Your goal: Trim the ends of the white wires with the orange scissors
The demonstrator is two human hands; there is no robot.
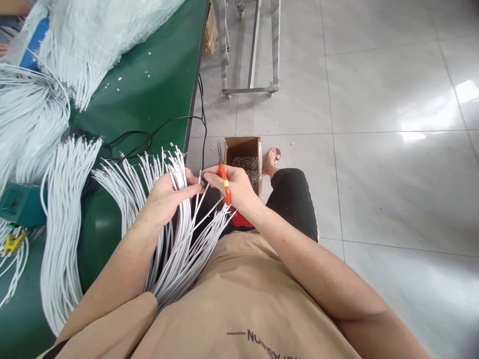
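A bundle of white cables (183, 219) lies across my lap, its cut ends pointing up and away from me. My left hand (168, 192) is closed around part of that bundle, thumb across the front. Close beside it, my right hand (239, 187) has a pair of scissors with orange handles (226, 187) tucked in it, the metal blades pointing away from me. The fingertips of the right hand meet near single cable ends next to the left thumb. Whether they pinch one of those ends is hard to make out.
An open cardboard box (242, 144) with small clippings stands on the floor between my legs. More white cable bundles (65, 214) lie on the green table (164, 70), near a dark green device (23, 204) and black cords (172, 119). A metal wheeled frame (250, 90) stands ahead.
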